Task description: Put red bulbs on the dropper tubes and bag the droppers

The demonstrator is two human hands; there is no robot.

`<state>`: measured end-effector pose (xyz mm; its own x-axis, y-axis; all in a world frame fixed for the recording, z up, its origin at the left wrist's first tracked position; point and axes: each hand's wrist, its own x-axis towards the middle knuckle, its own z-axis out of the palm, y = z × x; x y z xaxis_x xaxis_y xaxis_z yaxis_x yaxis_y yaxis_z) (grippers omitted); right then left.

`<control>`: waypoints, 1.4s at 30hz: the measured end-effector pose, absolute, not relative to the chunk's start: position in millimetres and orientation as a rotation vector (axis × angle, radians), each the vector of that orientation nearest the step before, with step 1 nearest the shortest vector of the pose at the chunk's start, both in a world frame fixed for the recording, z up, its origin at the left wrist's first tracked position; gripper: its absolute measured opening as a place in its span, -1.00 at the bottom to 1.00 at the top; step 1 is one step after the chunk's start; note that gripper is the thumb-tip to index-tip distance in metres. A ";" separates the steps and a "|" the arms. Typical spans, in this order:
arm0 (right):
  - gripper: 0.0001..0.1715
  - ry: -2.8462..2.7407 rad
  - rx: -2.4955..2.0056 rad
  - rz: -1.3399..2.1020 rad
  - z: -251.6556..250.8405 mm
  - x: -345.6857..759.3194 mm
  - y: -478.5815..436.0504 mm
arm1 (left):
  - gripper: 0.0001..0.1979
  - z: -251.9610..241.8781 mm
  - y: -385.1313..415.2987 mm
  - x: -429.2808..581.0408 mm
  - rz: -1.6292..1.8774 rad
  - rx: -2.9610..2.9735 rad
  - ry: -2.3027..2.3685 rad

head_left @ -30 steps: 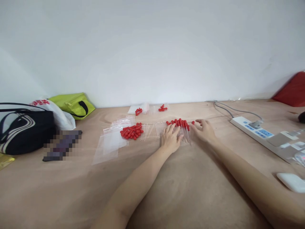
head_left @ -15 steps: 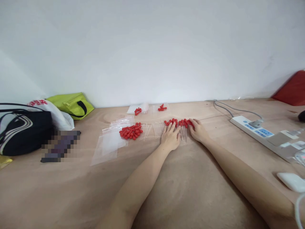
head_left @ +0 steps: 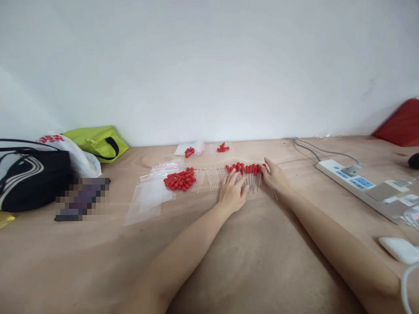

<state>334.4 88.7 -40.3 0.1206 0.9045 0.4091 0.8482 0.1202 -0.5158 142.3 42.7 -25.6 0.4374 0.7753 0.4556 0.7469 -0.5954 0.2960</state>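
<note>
Here, left hand [head_left: 233, 192] and right hand [head_left: 274, 178], fingers spread flat, bracket assembled droppers [head_left: 250, 171]; two filled bags [head_left: 190, 150] behind, red caps [head_left: 180, 179] and empty bags [head_left: 152, 196] unused.

Two slim bare forearms [head_left: 193, 237], bare left hand [head_left: 233, 194], bare right hand [head_left: 275, 178], slender fingers [head_left: 242, 183]

A row of small clear plastic droppers with red rubber bulbs [head_left: 249, 171] lies flat, side by side, bulbs pointing away and thin tubes pointing back toward the person. The row sits between the two hands, partly under the fingertips of the left hand [head_left: 233, 192] and touching the right hand [head_left: 275, 178] at its other end.
</note>
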 end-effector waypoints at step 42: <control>-0.94 -1.552 -2.052 0.660 -18.2 337.0 137.4 | -0.82 3.8 85.4 13.9 0.514 2.111 2.337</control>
